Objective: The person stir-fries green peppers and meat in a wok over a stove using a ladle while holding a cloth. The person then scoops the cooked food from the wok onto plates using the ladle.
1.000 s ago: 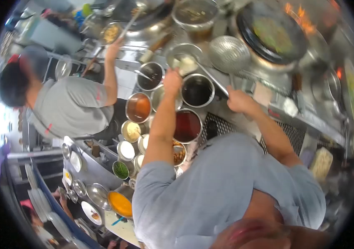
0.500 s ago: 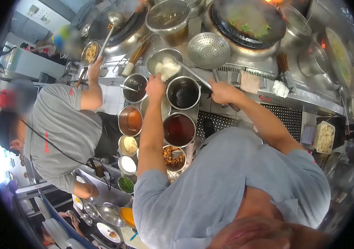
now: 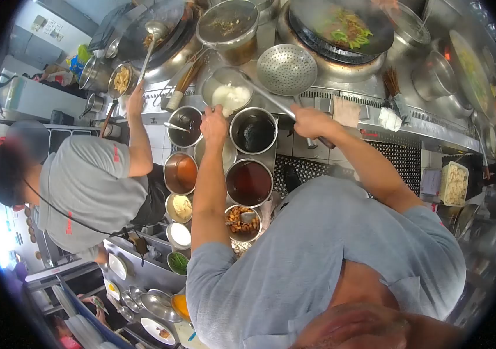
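My left hand [image 3: 215, 123] is closed at the near rim of a metal bowl [image 3: 207, 93] that holds white food [image 3: 230, 96]. A small white bit shows at its fingertips, too small to name. My right hand [image 3: 313, 123] is wrapped round a long metal handle [image 3: 268, 97] that reaches up and left to the bowl's right side. Below that handle lies a perforated strainer [image 3: 287, 70], its own handle passing beside my right hand. Pots of dark liquid [image 3: 253, 131] and red liquid [image 3: 249, 182] stand just right of my left arm.
A wok with green food [image 3: 347, 32] is on the stove at the upper right. On the left, a co-worker in a grey shirt [image 3: 94, 183] holds a ladle [image 3: 149, 55] at another wok. Several containers line the left of my forearm, including orange sauce [image 3: 181, 173].
My left hand has drawn back slightly from the white food. The handle in my right hand has shifted a little. The co-worker's lower arm has pulled back from the plates, and the camera view has shifted.
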Motion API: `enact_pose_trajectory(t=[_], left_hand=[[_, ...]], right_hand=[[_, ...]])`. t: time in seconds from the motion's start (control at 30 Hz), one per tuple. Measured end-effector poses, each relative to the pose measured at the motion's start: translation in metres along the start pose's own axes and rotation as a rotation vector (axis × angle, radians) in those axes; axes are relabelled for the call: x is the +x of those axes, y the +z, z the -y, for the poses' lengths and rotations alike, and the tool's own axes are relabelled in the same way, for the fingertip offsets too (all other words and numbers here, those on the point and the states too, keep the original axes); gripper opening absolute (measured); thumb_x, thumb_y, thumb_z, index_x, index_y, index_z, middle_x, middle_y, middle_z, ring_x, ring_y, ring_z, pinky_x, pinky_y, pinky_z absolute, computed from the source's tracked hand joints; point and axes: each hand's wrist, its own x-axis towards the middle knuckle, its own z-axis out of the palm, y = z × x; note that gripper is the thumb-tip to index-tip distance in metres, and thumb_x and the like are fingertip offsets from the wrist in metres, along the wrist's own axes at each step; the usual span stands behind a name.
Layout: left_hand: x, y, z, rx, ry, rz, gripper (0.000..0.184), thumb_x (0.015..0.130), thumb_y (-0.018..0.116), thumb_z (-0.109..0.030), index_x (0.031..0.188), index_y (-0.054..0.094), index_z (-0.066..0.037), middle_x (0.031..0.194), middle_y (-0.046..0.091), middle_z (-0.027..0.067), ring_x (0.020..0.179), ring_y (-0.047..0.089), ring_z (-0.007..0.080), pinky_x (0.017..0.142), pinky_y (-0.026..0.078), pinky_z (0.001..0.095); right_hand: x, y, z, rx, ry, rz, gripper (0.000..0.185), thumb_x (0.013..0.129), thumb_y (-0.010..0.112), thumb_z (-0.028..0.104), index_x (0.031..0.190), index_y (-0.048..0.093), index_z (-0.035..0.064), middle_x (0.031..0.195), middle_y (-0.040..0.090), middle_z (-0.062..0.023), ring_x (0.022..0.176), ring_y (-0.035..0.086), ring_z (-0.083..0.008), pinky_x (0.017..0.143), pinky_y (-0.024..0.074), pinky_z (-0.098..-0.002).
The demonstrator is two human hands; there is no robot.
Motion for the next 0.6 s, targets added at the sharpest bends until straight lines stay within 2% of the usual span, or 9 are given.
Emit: enact_pose_trajectory(t=[0.03,0.07,0.13,0.17,0.27,0.43,0.5,0.53,0.6], left_hand=[[0.000,-0.002,-0.003,0.000,0.008,-0.002,0.028,0.078,0.061,-0.013,0.106,0.058,-0.013,0.112,0.054,0.0181,0.098,0.059,0.0391,0.077,0.053,0.0461],[-0.001,-0.005,-0.005,-0.004,0.004,-0.019,0.028,0.078,0.061,-0.012,0.106,0.058,-0.013,0.112,0.054,0.0177,0.097,0.059,0.0389,0.076,0.053,0.0459],[-0.006,-0.006,-0.007,-0.010,-0.005,-0.024,0.028,0.078,0.061,-0.012,0.106,0.058,-0.013,0.111,0.054,0.0174,0.097,0.059,0.0387,0.076,0.053,0.0456],[-0.005,-0.006,-0.006,0.005,0.006,-0.035,0.028,0.078,0.061,-0.011,0.106,0.058,-0.013,0.111,0.054,0.0172,0.096,0.059,0.0387,0.075,0.053,0.0454],[-0.006,-0.006,-0.003,0.025,0.015,-0.031,0.028,0.078,0.061,-0.011,0.106,0.058,-0.013,0.111,0.054,0.0170,0.096,0.059,0.0387,0.074,0.054,0.0450],[-0.006,-0.001,-0.002,0.049,0.027,-0.027,0.028,0.078,0.061,-0.012,0.106,0.058,-0.014,0.111,0.054,0.0169,0.096,0.059,0.0388,0.073,0.054,0.0447],[-0.007,-0.002,-0.005,0.074,0.027,-0.026,0.027,0.078,0.061,-0.012,0.105,0.057,-0.013,0.111,0.054,0.0172,0.096,0.059,0.0391,0.074,0.054,0.0449],[-0.007,-0.003,-0.006,0.080,0.042,-0.022,0.027,0.078,0.061,-0.012,0.105,0.057,-0.013,0.111,0.054,0.0172,0.096,0.059,0.0391,0.074,0.054,0.0449],[-0.008,-0.007,-0.008,0.076,0.060,-0.003,0.027,0.079,0.061,-0.012,0.106,0.057,-0.013,0.112,0.053,0.0179,0.097,0.058,0.0398,0.076,0.053,0.0454]], right_hand=[[0.002,0.004,0.001,0.007,0.007,0.037,0.036,0.078,0.053,0.008,0.112,0.046,-0.0001,0.069,0.057,-0.0153,0.045,0.055,-0.0217,0.040,0.0436,-0.0362],[-0.001,0.003,-0.003,0.010,0.010,0.034,0.036,0.078,0.053,0.008,0.112,0.046,-0.0001,0.069,0.057,-0.0153,0.045,0.055,-0.0217,0.040,0.0436,-0.0362],[-0.019,-0.012,0.002,0.461,0.096,0.254,0.038,0.078,0.054,0.009,0.115,0.047,0.0015,0.064,0.054,-0.0088,0.043,0.051,-0.0159,0.039,0.0404,-0.0318],[-0.019,-0.013,-0.005,0.523,0.095,0.294,0.040,0.079,0.054,0.009,0.117,0.047,0.0022,0.062,0.049,-0.0036,0.042,0.046,-0.0113,0.037,0.0366,-0.0289],[-0.025,-0.012,-0.020,0.809,0.134,0.336,0.037,0.079,0.055,0.009,0.114,0.047,0.0022,0.061,0.049,-0.0039,0.042,0.047,-0.0114,0.037,0.0363,-0.0291],[-0.047,-0.026,-0.005,0.516,0.037,0.204,0.034,0.080,0.054,0.009,0.111,0.046,-0.0012,0.062,0.053,-0.0077,0.044,0.052,-0.0146,0.038,0.0388,-0.0314],[-0.049,-0.022,0.000,0.269,0.029,0.078,0.034,0.081,0.051,0.009,0.111,0.045,-0.0033,0.066,0.058,-0.0160,0.047,0.058,-0.0240,0.042,0.0443,-0.0380],[-0.048,-0.020,0.001,0.283,0.037,0.071,0.034,0.081,0.051,0.009,0.111,0.045,-0.0033,0.066,0.058,-0.0160,0.047,0.058,-0.0240,0.042,0.0443,-0.0380],[-0.044,-0.017,0.002,0.127,0.032,0.057,0.035,0.081,0.048,0.007,0.114,0.046,-0.0051,0.078,0.064,-0.0235,0.061,0.063,-0.0350,0.058,0.0508,-0.0441]])
